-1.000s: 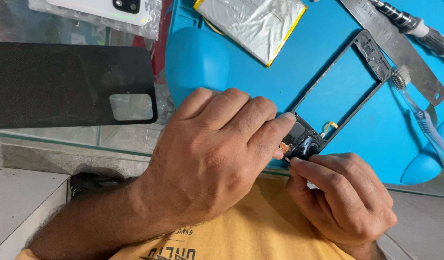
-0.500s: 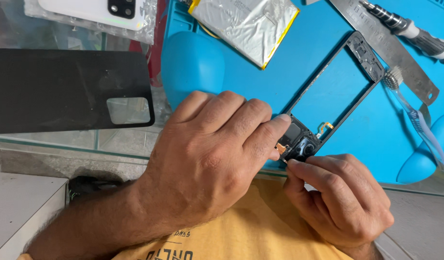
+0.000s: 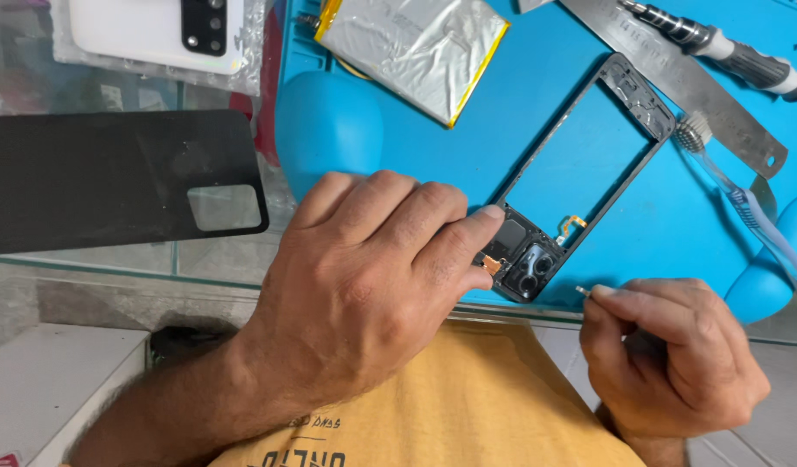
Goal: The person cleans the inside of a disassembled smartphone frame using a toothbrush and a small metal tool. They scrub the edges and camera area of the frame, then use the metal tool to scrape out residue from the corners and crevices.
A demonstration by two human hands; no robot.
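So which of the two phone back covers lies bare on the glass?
The black back cover, left of the left hand, lies flat and unwrapped. The white one above it sits inside clear plastic.

Open blue mat (image 3: 675, 220) right of the black phone frame (image 3: 580, 173), as far as the clear toothbrush (image 3: 744, 203). Above, blocked by silver battery (image 3: 411, 52) and steel ruler (image 3: 675, 78). Left, crowded by black back cover (image 3: 96, 177).
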